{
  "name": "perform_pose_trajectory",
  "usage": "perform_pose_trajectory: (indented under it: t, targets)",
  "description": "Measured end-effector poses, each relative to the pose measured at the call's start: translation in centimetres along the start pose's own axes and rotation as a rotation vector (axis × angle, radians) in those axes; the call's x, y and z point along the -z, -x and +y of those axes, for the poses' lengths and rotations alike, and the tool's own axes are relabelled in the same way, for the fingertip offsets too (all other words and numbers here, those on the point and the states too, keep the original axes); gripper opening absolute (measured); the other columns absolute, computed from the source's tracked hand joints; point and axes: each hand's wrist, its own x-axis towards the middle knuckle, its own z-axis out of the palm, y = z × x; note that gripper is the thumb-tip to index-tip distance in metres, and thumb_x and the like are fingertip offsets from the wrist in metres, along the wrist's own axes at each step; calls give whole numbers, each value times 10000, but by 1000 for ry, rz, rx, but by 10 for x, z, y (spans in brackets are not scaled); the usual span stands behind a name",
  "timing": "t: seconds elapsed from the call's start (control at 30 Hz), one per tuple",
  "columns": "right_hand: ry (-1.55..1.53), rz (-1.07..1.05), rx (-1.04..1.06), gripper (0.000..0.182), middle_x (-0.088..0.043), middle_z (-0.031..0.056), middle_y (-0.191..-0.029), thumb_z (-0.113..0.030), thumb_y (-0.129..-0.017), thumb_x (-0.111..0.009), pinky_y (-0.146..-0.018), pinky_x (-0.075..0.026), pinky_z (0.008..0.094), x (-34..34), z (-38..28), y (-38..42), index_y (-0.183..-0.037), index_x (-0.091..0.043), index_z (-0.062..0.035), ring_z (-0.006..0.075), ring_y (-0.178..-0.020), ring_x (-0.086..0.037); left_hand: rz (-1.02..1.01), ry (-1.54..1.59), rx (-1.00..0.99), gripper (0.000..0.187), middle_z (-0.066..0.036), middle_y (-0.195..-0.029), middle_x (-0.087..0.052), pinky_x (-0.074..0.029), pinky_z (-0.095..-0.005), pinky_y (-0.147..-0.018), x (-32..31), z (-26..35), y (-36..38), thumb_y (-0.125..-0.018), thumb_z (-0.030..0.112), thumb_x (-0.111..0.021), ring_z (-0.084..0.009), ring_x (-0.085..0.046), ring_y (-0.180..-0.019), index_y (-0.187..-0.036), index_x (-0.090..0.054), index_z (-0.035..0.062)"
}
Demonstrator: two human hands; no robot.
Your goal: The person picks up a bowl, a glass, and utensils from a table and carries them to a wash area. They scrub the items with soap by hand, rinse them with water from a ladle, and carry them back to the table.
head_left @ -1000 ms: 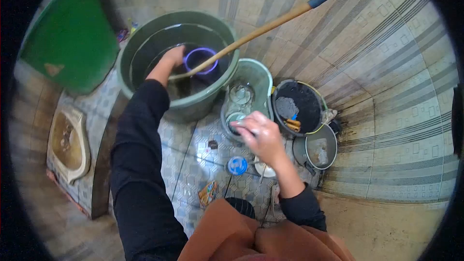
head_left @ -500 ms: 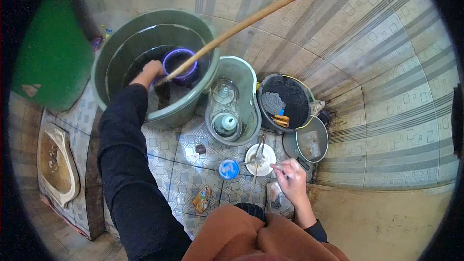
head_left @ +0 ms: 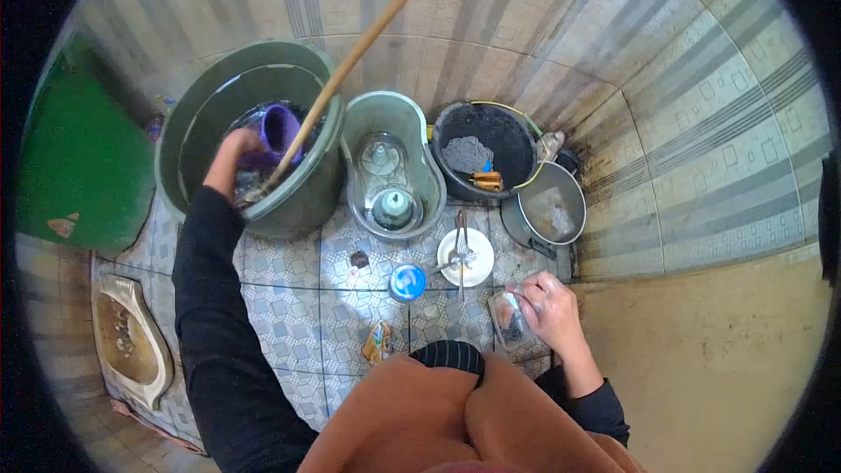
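Gripping purple scoop [head_left: 279, 130] in green tub [head_left: 311, 197] — left hand [head_left: 229, 162]; right hand [head_left: 550, 305] clutches glass [head_left: 510, 322] — no legible writing.

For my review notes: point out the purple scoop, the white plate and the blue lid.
purple scoop [head_left: 280, 130], head view, on its purple side wall inside the big green tub.
white plate [head_left: 477, 267], head view, on its bare right rim.
blue lid [head_left: 406, 283], head view, on its round top.

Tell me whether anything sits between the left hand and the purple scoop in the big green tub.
Nothing visible does. The left hand is inside the green tub, right beside the purple scoop. The wooden pole leans across the tub on the scoop's far side.
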Motion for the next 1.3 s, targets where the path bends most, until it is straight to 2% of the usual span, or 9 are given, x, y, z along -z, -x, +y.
perform_pose_trajectory:
  t: [0.07,0.3,0.47,0.8,0.9,0.97,1.17,1.23,1.3]
  targets:
    - [-5,-9,13,101,-488,77,-722,-28,-620,-585,-562,-444,330,4,7,7,-704,-533,-50,248,-665,-526,382,-413,179,325,-119,-931,-590,-471,-309,-639,0,8,42,-641,259,-637,-221,-586,-810,-877,-610,37]
    - [14,-51,-15,48,-507,108,-706,-61,-669,-567,-576,-433,343,-11,45,36,-706,-552,-34,278,-668,-522,738,-419,274,374,-110,-945,-586,-461,-334,-703,8,-17,113,-663,327,-621,-252,-581,-833,-901,-598,40]
    - [-363,-20,-250,135,-584,150,-782,-76,-716,-522,-639,-455,339,-45,77,39,-817,-610,-59,288,-704,-570,532,587,-124,323,-1,-519,-456,-343,-248,-397,18,-10,167,-711,380,-602,-115,-419,-408,-664,-490,81]
    - [-116,-274,-445,155,-586,171,-792,-130,-682,-509,-676,-463,350,-182,191,99,-761,-625,-63,314,-745,-573,269,874,-241,220,13,-541,-480,-395,-133,-358,-81,115,336,-743,277,-589,-49,-439,-388,-792,-488,87]
    - [-105,-211,-755,189,-578,194,-766,-191,-684,-509,-673,-449,397,-229,205,128,-748,-624,-57,335,-723,-566,141,740,-298,301,3,-620,-475,-396,-141,-397,-143,144,359,-733,203,-588,-49,-456,-468,-962,-466,49]
    - [-112,-206,-688,188,-573,207,-772,-185,-693,-507,-672,-445,411,-253,218,140,-724,-616,-35,346,-738,-563,28,602,-300,306,5,-636,-478,-405,-169,-426,-194,164,361,-729,187,-585,-54,-467,-512,-980,-473,53]
    - [-447,-41,-726,154,-582,193,-682,-99,-714,-489,-629,-469,362,-233,189,142,-697,-598,9,316,-651,-584,-180,223,-354,202,-35,-607,-511,-421,-240,-415,-355,170,289,-698,153,-617,-113,-490,-494,-831,-537,23]
    - [-1405,-66,-1137,142,-574,145,-700,-23,-741,-442,-592,-482,347,-255,196,135,-796,-572,-4,261,-628,-581,-213,44,-413,249,-28,-625,-504,-438,-237,-437,-391,174,274,-698,181,-618,-105,-501,-576,-873,-539,23]
    - [-1547,37,-1157,168,-548,131,-782,13,-771,-395,-559,-491,353,-268,195,128,-886,-514,-13,233,-651,-565,-227,-75,-390,298,-97,-711,-526,-470,-310,-519,-412,178,265,-682,203,-630,-185,-545,-637,-895,-541,14]
